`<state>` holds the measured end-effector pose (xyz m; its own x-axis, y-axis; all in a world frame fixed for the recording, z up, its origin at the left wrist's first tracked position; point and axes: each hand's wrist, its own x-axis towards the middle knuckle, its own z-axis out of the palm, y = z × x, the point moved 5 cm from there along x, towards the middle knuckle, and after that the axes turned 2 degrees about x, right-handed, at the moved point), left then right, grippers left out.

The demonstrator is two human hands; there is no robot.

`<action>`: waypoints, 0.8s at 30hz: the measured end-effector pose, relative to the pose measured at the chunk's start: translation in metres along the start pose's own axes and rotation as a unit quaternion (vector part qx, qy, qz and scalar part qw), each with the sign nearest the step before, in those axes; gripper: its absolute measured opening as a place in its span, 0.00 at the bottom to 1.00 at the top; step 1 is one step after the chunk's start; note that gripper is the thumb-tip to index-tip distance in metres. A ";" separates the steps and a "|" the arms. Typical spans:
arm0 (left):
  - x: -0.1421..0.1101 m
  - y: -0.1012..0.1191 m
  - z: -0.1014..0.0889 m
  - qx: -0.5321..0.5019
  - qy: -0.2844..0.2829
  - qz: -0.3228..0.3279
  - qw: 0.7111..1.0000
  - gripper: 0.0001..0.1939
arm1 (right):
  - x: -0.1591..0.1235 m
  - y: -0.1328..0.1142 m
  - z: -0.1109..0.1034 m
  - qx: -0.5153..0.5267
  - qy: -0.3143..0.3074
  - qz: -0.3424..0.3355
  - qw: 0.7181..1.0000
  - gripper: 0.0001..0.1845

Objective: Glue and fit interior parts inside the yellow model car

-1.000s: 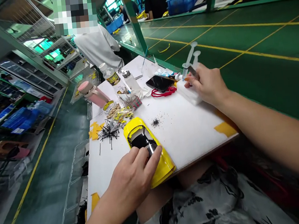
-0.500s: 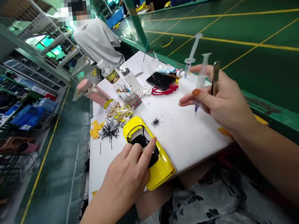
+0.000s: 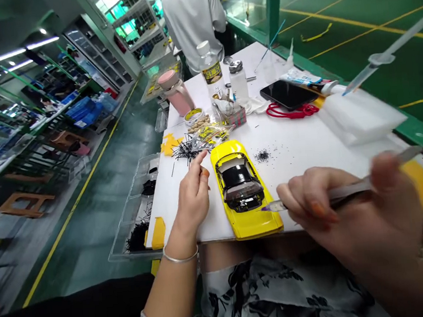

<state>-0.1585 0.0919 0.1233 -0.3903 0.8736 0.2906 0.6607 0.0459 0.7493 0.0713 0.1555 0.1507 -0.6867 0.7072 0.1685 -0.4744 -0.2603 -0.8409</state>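
A yellow model car body (image 3: 250,224) lies on the white board (image 3: 309,159), its black interior (image 3: 238,183) showing through the roof opening. My left hand (image 3: 193,195) rests beside the car's left side, fingers apart and empty, not touching it. My right hand (image 3: 346,200) is shut on a syringe (image 3: 305,200) and metal tweezers (image 3: 408,155). The syringe's fine tip points left and ends just over the car's right side. A small heap of black specks (image 3: 262,156) lies to the right of the car.
Black bristles (image 3: 186,152) and a plastic bag lie beyond the car. Behind them stand a water bottle (image 3: 210,64) and a pink flask (image 3: 175,92). A second syringe (image 3: 381,60) stands in a foam block (image 3: 361,119). A phone (image 3: 287,95) lies nearby. A person (image 3: 194,20) stands beyond.
My left hand has come off the car's roof opening and moved to its left side. My right hand has come down toward the car with the syringe, and the view has turned.
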 end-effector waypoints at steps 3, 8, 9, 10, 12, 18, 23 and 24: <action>-0.003 -0.023 0.011 -0.045 0.011 -0.046 0.998 0.24 | 0.006 0.017 0.018 0.073 0.006 0.009 0.997 0.24; -0.009 -0.036 0.018 -0.117 -0.030 -0.067 0.990 0.22 | 0.009 0.033 0.030 0.140 0.004 0.003 0.990 0.16; -0.010 -0.036 0.018 -0.114 -0.033 -0.068 0.991 0.21 | 0.009 0.034 0.030 0.139 0.004 -0.001 0.990 0.15; -0.010 -0.036 0.018 -0.110 -0.036 -0.069 0.991 0.20 | 0.009 0.035 0.031 0.134 0.004 -0.003 0.991 0.15; -0.010 -0.035 0.018 -0.103 -0.032 -0.073 0.992 0.19 | 0.009 0.037 0.030 0.121 0.008 -0.007 0.993 0.15; -0.011 -0.031 0.015 -0.088 -0.034 -0.089 0.992 0.27 | 0.008 0.040 0.030 0.104 0.011 -0.008 0.994 0.16; -0.011 -0.031 0.014 -0.084 -0.037 -0.099 0.991 0.28 | 0.009 0.041 0.031 0.101 0.018 -0.008 0.995 0.16; -0.011 -0.031 0.014 -0.086 -0.038 -0.101 0.990 0.28 | 0.010 0.041 0.031 0.101 0.018 -0.008 0.995 0.16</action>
<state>-0.1653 0.0878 0.0883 -0.4493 0.8894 0.0837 0.4519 0.1455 0.8801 0.0282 0.1311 0.1341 -0.6595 0.7344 0.1604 -0.5895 -0.3728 -0.7166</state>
